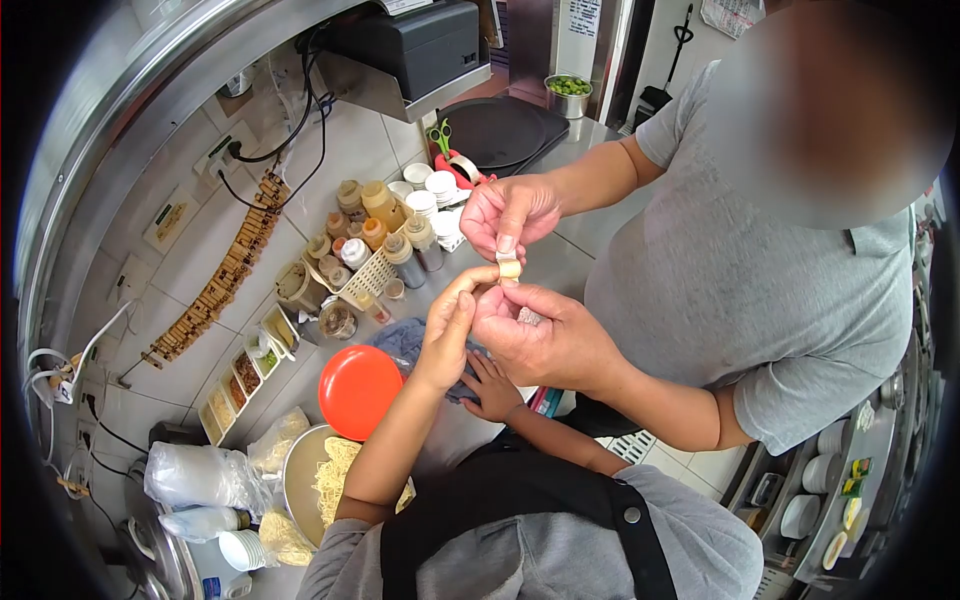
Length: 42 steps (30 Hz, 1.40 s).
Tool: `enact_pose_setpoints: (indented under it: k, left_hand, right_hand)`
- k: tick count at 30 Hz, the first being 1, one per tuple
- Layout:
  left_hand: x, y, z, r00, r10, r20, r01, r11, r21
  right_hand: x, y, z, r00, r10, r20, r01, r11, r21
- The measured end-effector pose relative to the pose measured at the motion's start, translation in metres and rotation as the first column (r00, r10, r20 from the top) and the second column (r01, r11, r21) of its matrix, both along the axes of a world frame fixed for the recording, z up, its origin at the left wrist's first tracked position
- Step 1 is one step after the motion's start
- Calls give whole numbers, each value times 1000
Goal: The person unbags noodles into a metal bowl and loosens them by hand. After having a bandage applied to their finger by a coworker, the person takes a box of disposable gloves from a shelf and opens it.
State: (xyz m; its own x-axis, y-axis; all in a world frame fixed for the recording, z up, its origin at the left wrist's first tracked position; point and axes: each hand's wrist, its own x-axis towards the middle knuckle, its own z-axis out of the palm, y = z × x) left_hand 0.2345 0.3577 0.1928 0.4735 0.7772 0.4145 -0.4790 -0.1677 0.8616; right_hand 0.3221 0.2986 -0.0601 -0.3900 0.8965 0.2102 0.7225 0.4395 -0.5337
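Note:
My left hand (pixel 448 328) is raised over the counter, its index finger stretched towards a co-worker's hands. A tan adhesive bandage (pixel 510 269) is around that fingertip, with a pale end pinched by the co-worker's upper hand (pixel 512 215). Close beside my fingers is the co-worker's other hand (pixel 550 335), partly covering them. My left hand holds nothing that I can see. Lower down, my right hand (pixel 490 387) rests with fingers spread on a crumpled blue-grey cloth (pixel 405 345). An orange-red round lid or plate (pixel 360 392) lies left of the cloth.
Sauce bottles (pixel 380 205) crowd a basket (pixel 372 280) by the wall, near white cups (pixel 440 185). Noodles (pixel 335 475) fill a metal bowl (pixel 300 470) at lower left. Green-handled scissors (pixel 440 135) stand by a black round pan (pixel 490 130). The co-worker (pixel 740 260) stands at right.

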Motion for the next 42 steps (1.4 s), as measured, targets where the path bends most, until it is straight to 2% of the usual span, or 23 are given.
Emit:
enact_pose_setpoints:
  k: [3, 5, 14, 16, 21, 23, 25, 28, 31, 35, 37, 39, 42]
  left_hand:
    - [1, 0, 1, 1000, -16, 22, 16, 1000, -6]
    - [1, 1, 0, 1000, 21, -9, -21, 1000, 4]
    - [-3, 3, -3, 997, -4, -83, 5, 1000, 18]
    - [-3, 2, -2, 996, 3, -93, -1, 1000, 22]
    - [0, 3, -6, 995, -23, -94, 28, 998, 50]
    - [1, 3, -8, 986, 12, -167, -2, 998, 56]
    - [4, 0, -1, 987, 11, -158, 0, 998, 69]
    - [4, -2, 3, 989, -5, -147, 14, 998, 65]
    - [5, 0, 3, 990, -21, -136, 31, 997, 72]
    - [5, 0, 0, 997, -38, -70, 43, 997, 65]
    - [5, -1, 2, 994, -31, -101, 36, 998, 54]
    - [5, -1, 2, 991, -24, -132, 30, 999, 45]
    - [6, 0, 0, 997, -21, -68, 25, 997, 72]
  right_hand:
    - [0, 1, 1, 1000, 5, -24, -5, 1000, -16]
    - [0, 0, 2, 999, 10, -39, -10, 1000, -22]
    - [0, 2, -2, 998, 25, -53, -28, 999, -46]
    - [-3, 3, -8, 1000, 9, -24, -7, 999, 54]
    - [-4, 3, -12, 1000, -12, 23, 9, 991, 131]
    - [-3, 3, -9, 998, -21, 51, 13, 988, 154]
    - [0, 1, -1, 1000, 10, 7, -11, 997, 70]
    - [-4, 3, -8, 998, -24, 64, 12, 985, 173]
    - [-4, 2, -11, 998, -37, 60, 24, 980, 196]
    - [-3, 3, -13, 998, -42, 45, 33, 981, 193]
    - [0, 1, -6, 1000, -17, 14, 15, 995, 94]
    - [0, 1, -5, 1000, -17, 12, 16, 996, 93]
    - [0, 2, -6, 1000, -16, 11, 15, 995, 99]
